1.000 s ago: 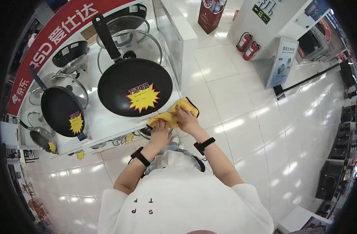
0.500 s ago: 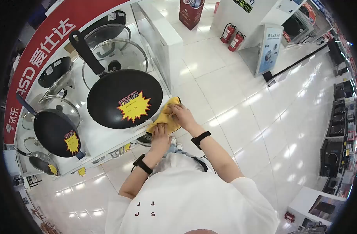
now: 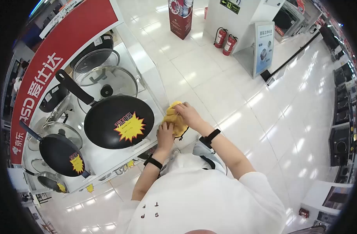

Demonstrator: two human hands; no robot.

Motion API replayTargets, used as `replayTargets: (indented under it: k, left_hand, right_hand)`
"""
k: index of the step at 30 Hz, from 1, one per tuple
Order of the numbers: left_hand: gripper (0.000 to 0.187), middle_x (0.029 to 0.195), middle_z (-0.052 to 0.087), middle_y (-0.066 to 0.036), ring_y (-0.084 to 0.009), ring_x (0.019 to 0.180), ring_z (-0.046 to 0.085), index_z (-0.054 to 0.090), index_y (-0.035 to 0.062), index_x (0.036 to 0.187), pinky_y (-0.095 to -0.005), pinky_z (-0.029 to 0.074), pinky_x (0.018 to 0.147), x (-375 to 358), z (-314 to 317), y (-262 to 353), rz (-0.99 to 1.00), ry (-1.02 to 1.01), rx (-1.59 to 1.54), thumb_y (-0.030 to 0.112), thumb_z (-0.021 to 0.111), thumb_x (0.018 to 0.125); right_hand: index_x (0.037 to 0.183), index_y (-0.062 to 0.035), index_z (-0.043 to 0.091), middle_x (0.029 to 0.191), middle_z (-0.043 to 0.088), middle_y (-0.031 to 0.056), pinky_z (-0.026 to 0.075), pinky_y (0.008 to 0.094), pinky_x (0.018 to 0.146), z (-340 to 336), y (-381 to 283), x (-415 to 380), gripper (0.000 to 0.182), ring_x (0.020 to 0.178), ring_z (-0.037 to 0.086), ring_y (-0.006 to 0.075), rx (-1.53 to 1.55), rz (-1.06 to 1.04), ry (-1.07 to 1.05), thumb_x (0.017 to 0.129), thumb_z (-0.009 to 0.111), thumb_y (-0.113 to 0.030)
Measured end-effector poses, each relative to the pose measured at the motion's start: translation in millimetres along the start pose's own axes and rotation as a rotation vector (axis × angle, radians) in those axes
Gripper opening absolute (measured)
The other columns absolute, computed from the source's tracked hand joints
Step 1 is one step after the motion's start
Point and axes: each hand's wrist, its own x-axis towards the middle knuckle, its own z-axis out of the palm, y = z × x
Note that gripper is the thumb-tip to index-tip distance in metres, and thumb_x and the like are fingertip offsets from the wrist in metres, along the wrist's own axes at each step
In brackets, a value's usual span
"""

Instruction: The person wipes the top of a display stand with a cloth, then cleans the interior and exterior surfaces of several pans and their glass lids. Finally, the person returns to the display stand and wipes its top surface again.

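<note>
A yellow cloth [image 3: 177, 124] with a dark edge is held between my two hands, just off the corner of the white display stand [image 3: 104, 160]. My left hand [image 3: 165, 136] grips its lower left side, fingers curled over the fabric. Higher up and to the right, my right hand [image 3: 189, 115] pinches the upper part of the cloth. Left of my hands, a large black wok [image 3: 104, 117] leans on the stand with its handle pointing up and left. On the wok is a yellow starburst price tag [image 3: 131, 127]. Behind it stands a glass lid [image 3: 126, 80].
A smaller dark pan [image 3: 55, 152] and a lidded pot [image 3: 48, 180] share the stand, under a curved red sign [image 3: 42, 74]. Tiled floor [image 3: 240, 128] lies to the right. Farther off are fire extinguishers [image 3: 229, 45], a blue-white sign board [image 3: 263, 50] and a red box [image 3: 181, 19].
Both hands and the cloth have shifted right, away from the stand's edge, and the cloth is more bunched. The whole view has turned, so the wok appears lower and further left.
</note>
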Motion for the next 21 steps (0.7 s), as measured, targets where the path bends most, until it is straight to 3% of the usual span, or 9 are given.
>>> replayTargets:
  k: [5,9,11,15,17,18,19,20,21]
  left_hand:
    - [0.035,0.111,0.061,-0.011,-0.0348,0.106,0.06,0.063,0.0101,0.116,-0.0467,0.053,0.087,2.6,-6.3,15.0,-0.028,0.025,-0.071,0.015,0.076,0.084]
    - [0.029,0.106,0.061,-0.009,-0.031,0.105,0.062,0.069,0.0102,0.115,-0.044,0.052,0.087,13.8,-106.8,75.2,-0.032,0.383,0.139,0.013,0.068,0.086]
    - [0.031,0.104,0.061,-0.008,-0.0292,0.102,0.062,0.071,0.0107,0.113,-0.0426,0.051,0.086,25.4,-173.1,113.2,-0.079,0.625,0.199,0.007,0.07,0.083]
    - [0.041,0.116,0.063,-0.01,-0.0295,0.107,0.062,0.069,0.0088,0.121,-0.0425,0.05,0.091,41.8,-246.2,138.6,-0.252,0.996,0.337,-0.003,0.071,0.082]
    - [0.042,0.121,0.065,-0.011,-0.0332,0.114,0.063,0.069,0.0075,0.123,-0.0442,0.05,0.096,60.6,-265.2,144.8,-0.373,1.088,0.182,-0.009,0.068,0.085]
    - [0.051,0.132,0.063,-0.013,-0.0311,0.123,0.061,0.061,0.0059,0.138,-0.0422,0.049,0.103,65.0,-267.4,142.3,-0.359,1.024,0.123,-0.01,0.064,0.089]
    - [0.051,0.132,0.063,-0.013,-0.0311,0.123,0.061,0.061,0.0059,0.138,-0.0422,0.049,0.103,70.7,-260.0,134.1,-0.363,1.035,0.134,-0.01,0.064,0.089]
    - [0.055,0.138,0.06,-0.014,-0.0284,0.126,0.06,0.055,0.0053,0.144,-0.0401,0.049,0.105,77.0,-246.2,121.4,-0.352,0.986,-0.12,-0.01,0.061,0.091]
    - [0.06,0.144,0.057,-0.015,-0.0257,0.129,0.059,0.049,0.0047,0.15,-0.038,0.048,0.107,82.0,-239.7,115.8,-0.335,0.922,-0.374,-0.01,0.059,0.093]
  right_hand:
    - [0.109,-0.0077,0.06,0.11,0.069,0.0068,0.055,0.0469,0.087,-15.2,38.5,21.3,0.032,0.107,0.06,0.0367,0.087,-0.185,-0.088,0.081,0.06,0.007]
    - [0.116,-0.0073,0.063,0.113,0.071,0.0073,0.053,0.0421,0.095,-91.7,15.5,47.7,0.034,0.112,0.06,0.0349,0.234,-0.24,-0.106,0.086,0.06,0.01]
    - [0.113,-0.0072,0.064,0.114,0.071,0.0073,0.053,0.043,0.094,-154.3,-15.0,76.1,0.03,0.112,0.061,0.0347,0.217,-0.367,0.067,0.088,0.059,0.009]
    - [0.113,-0.008,0.064,0.122,0.071,0.0082,0.053,0.0437,0.093,-226.2,-83.0,129.1,0.027,0.11,0.062,0.0349,0.208,-0.716,0.311,0.089,0.061,0.005]
    - [0.126,-0.0079,0.063,0.127,0.066,0.0115,0.054,0.043,0.095,-227.3,-106.2,157.2,0.034,0.116,0.062,0.0351,0.195,-0.807,0.303,0.092,0.064,-0.005]
    - [0.126,-0.0079,0.063,0.127,0.066,0.0115,0.054,0.043,0.095,-212.4,-109.0,166.9,0.034,0.116,0.062,0.0351,0.203,-0.82,0.302,0.092,0.064,-0.005]
    - [0.127,-0.0092,0.064,0.131,0.065,0.012,0.053,0.0431,0.098,-189.3,-103.7,176.6,0.032,0.12,0.061,0.0352,0.146,-0.854,0.269,0.095,0.062,-0.011]
    - [0.129,-0.0105,0.064,0.135,0.063,0.0125,0.052,0.0431,0.102,-171.3,-96.3,188.6,0.031,0.124,0.06,0.0353,0.089,-0.884,0.239,0.099,0.06,-0.017]
    - [0.131,-0.0139,0.065,0.14,0.061,0.014,0.052,0.0459,0.105,-162.5,-89.2,205.1,0.033,0.129,0.058,0.0371,-0.205,-1.133,0.38,0.103,0.057,-0.029]
